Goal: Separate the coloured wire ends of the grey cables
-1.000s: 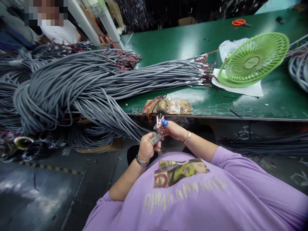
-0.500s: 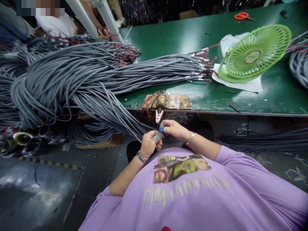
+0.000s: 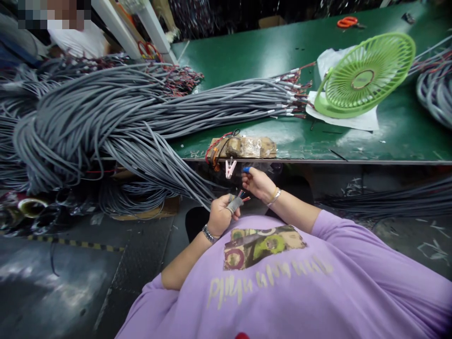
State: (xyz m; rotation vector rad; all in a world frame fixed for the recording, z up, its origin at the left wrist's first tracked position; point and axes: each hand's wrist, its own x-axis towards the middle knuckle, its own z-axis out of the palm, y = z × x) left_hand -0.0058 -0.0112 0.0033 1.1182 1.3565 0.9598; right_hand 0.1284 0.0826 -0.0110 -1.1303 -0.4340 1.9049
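My left hand (image 3: 221, 213) is closed around the end of a grey cable, with grey wrapping on its fingers. Short coloured wires (image 3: 243, 196) stick out of that end, past the thumb. To the right and a little farther forward, my right hand (image 3: 259, 182) is apart from the wires, its fingers curled in. A blue cover (image 3: 246, 170) sits on one of its digits; whatever the fingertips hold, if anything, is too small to make out. Just left of them a pink clip (image 3: 230, 169) hangs at the table edge. A bundle of grey cables (image 3: 169, 157) runs down from the table towards my left hand.
A long pile of grey cables (image 3: 212, 106) lies across the green table (image 3: 247, 54). A green fan (image 3: 367, 77) stands at the right, with orange-handled scissors (image 3: 347, 22) behind it. A taped cardboard block (image 3: 259, 147) lies by the front edge. Another person (image 3: 76, 40) is at the far left.
My right hand has moved away from my left, forward and to the right, towards the clip. Coloured wires now show at the cable end in my left hand, which has barely moved.
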